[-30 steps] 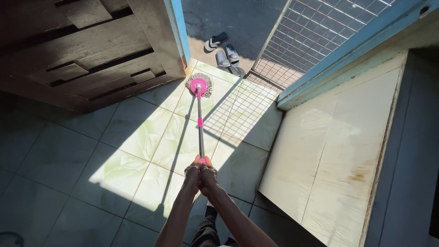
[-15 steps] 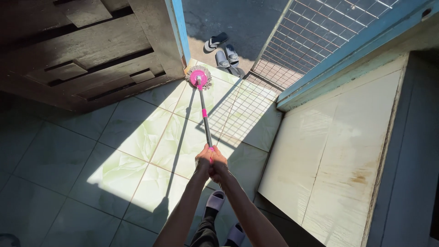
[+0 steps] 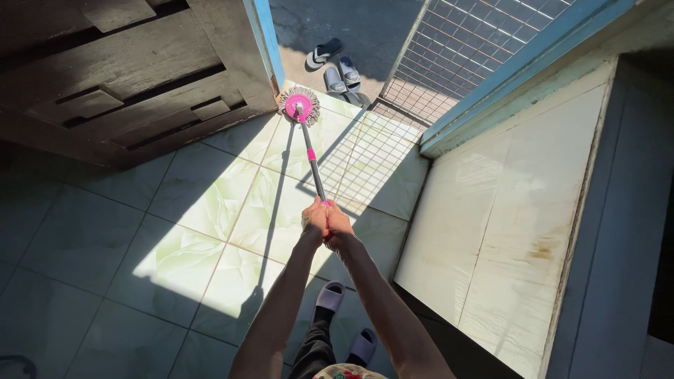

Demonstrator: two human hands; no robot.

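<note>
**Both hands on the mop, head at the doorway**

I see both arms stretched forward and meeting at the upper end of the mop handle (image 3: 313,163). The left hand (image 3: 315,219) and the right hand (image 3: 339,223) are clenched around the handle side by side, touching each other — the grip is so tight together that I cannot tell which fingers overlap.

The handle runs away from me, up and slightly left, grey with a pink collar partway along. At its far end the mop head (image 3: 299,106) lies on the floor: a round pink hub ringed with pale strands. It sits at the threshold, just beside the foot of the blue door frame (image 3: 267,38) and the edge of the dark wooden door (image 3: 126,70).

The tiled floor (image 3: 210,203) is pale green with a bright patch of sunlight, and the mop's thin shadow falls across it to the left of the handle. Outside the doorway, on grey concrete, lie some dark sandals (image 3: 337,67). To the right of them stands a wire mesh gate (image 3: 463,49), throwing a grid shadow over the tiles. Further right is a raised pale slab (image 3: 505,224), stained in places.

Below my hands I see two feet in grey slippers (image 3: 330,297) — one ahead of the other.
</note>
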